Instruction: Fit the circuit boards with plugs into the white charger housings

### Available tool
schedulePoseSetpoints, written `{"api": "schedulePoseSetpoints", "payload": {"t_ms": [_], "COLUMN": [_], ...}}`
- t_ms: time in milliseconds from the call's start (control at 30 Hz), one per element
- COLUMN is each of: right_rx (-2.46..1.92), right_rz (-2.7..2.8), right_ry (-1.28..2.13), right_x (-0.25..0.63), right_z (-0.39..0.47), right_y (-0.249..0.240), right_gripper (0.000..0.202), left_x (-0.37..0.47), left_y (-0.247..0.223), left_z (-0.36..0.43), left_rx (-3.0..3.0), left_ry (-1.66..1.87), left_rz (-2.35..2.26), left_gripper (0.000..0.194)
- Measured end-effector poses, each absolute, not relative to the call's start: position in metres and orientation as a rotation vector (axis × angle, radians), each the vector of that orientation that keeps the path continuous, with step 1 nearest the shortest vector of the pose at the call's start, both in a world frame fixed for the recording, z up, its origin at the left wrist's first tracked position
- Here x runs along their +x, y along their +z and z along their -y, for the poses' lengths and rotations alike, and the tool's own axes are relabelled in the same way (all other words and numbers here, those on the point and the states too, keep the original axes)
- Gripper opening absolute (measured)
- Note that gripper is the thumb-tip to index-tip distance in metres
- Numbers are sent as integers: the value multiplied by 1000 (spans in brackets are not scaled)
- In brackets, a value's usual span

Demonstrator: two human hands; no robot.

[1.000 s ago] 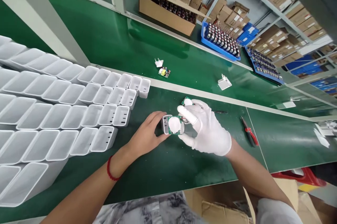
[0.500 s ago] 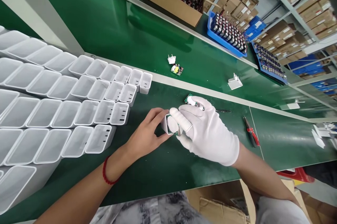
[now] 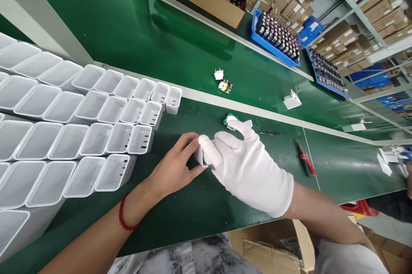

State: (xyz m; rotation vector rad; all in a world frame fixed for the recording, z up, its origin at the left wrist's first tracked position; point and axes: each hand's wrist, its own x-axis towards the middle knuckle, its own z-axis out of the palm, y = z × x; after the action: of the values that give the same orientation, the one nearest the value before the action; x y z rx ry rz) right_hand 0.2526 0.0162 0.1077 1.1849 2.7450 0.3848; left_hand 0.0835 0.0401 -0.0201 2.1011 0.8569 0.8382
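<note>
My bare left hand (image 3: 175, 167), with a red cord bracelet at the wrist, grips a small white plastic housing (image 3: 199, 157) between thumb and fingers. My right hand (image 3: 254, 171) wears a white glove. Its bent fingers lie over the housing's open end, on a circuit board that is mostly hidden; a sliver of green edge shows below the fingertip. Just beyond the glove, another circuit board (image 3: 230, 119) with a white round pad lies on the green bench, partly behind a gloved finger.
Rows of open white housings (image 3: 93, 137) stand at left. Red-handled pliers (image 3: 305, 159) and a thin dark tool (image 3: 269, 133) lie at right. A small board (image 3: 225, 86), a white plug piece (image 3: 219, 74) and a white adapter (image 3: 292, 100) sit behind the ledge. Filled blue trays (image 3: 277, 38) stand farther back.
The gloved fingers have moved left over the housing's open end, covering the round white pad seen there before. The board on the bench shows more. A person's hand appears at the right edge.
</note>
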Motion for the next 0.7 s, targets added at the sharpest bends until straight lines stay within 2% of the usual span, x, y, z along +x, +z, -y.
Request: {"api": "schedulePoseSetpoints", "payload": {"t_ms": [300,467,700], "right_rx": [1258,1276,1278], "right_rz": [-2727,-2737,-2741], "right_ry": [231,235,230], "right_x": [257,258,262], "right_z": [-13,-12,-12], "right_y": [114,112,109], "right_gripper": [47,50,48], "left_x": [82,83,82], "left_y": [-24,-23,-25], "left_z": [-40,-40,-39], "left_rx": [2066,2028,1996], "left_ry": [762,768,780], "left_rz": [-869,-873,-848], "left_gripper": [50,47,51]}}
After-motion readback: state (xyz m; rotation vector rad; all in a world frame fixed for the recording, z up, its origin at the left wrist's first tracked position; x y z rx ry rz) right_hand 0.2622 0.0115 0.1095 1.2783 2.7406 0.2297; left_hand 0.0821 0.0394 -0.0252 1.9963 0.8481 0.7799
